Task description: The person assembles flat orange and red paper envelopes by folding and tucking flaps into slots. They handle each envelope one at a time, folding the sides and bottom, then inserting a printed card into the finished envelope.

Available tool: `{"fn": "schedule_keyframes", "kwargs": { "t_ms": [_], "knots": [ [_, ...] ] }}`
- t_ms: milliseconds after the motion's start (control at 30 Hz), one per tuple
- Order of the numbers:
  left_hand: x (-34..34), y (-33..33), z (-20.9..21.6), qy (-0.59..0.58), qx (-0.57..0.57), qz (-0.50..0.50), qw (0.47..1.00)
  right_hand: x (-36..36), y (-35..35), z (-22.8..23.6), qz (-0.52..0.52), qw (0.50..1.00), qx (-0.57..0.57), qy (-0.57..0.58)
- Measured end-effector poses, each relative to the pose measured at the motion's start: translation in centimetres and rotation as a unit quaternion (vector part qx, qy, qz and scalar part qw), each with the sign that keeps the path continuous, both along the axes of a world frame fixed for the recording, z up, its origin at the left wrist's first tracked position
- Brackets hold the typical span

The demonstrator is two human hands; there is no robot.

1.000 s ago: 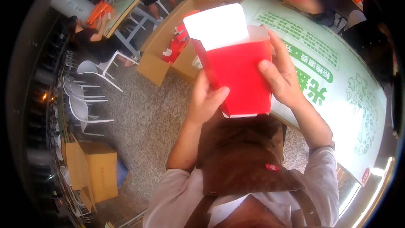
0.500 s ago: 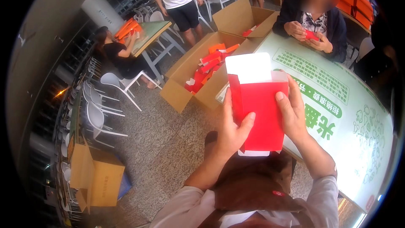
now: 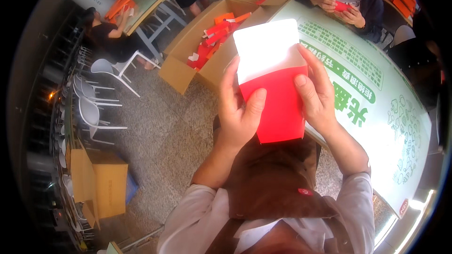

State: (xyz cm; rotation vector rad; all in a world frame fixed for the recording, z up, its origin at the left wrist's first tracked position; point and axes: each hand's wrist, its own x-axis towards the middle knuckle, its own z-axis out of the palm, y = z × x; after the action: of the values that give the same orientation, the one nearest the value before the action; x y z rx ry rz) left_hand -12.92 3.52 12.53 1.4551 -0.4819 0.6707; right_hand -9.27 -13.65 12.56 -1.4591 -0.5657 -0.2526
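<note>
A red paperboard box (image 3: 279, 108) is held up in front of my apron between both hands. Its tall white-lined flap (image 3: 267, 42) stands raised at the top, and the mouth below it gapes. My left hand (image 3: 241, 106) grips the left side, thumb on the red front. From the right side, my right hand (image 3: 318, 91) holds it with the thumb near the upper front edge. The fingers behind the box are partly hidden.
A large cardboard carton (image 3: 188, 42) of red and orange boxes stands beyond my left hand. The green-and-white table (image 3: 376, 127) lies to my right, where another person (image 3: 346, 9) handles a red piece. White chairs (image 3: 110, 68) and an upright carton (image 3: 110, 183) are on the left.
The box has widened from a flatter shape, and its mouth now gapes. The white flap that showed below its bottom edge is out of sight. Both hands still hold the sides.
</note>
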Motion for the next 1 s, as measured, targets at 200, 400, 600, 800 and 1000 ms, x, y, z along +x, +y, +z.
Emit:
{"fn": "schedule_keyframes", "kwargs": {
  "t_ms": [200,400,600,800,1000],
  "knots": [
    [-0.4,1.3,-0.7,0.01,0.086,0.072,0.994,-0.4,-0.1,1.3,0.001,1.0,-0.013,-0.012],
    [-1.1,2.1,-1.4,0.002,0.119,0.1,0.988,-0.8,0.1,0.6,0.028,0.999,-0.005,-0.013],
    [-3.0,3.5,-3.9,0.081,0.094,0.047,0.991,-2.5,-0.2,-3.2,0.097,0.992,-0.066,0.035],
    [-3.9,3.7,-5.3,0.094,0.074,0.018,0.993,-3.0,-0.1,-4.1,0.085,0.99,-0.099,0.053],
    [-3.4,4.7,-4.6,0.095,0.09,0.01,0.991,-2.0,0.0,-3.6,0.119,0.987,-0.109,-0.001]
  ]
}}
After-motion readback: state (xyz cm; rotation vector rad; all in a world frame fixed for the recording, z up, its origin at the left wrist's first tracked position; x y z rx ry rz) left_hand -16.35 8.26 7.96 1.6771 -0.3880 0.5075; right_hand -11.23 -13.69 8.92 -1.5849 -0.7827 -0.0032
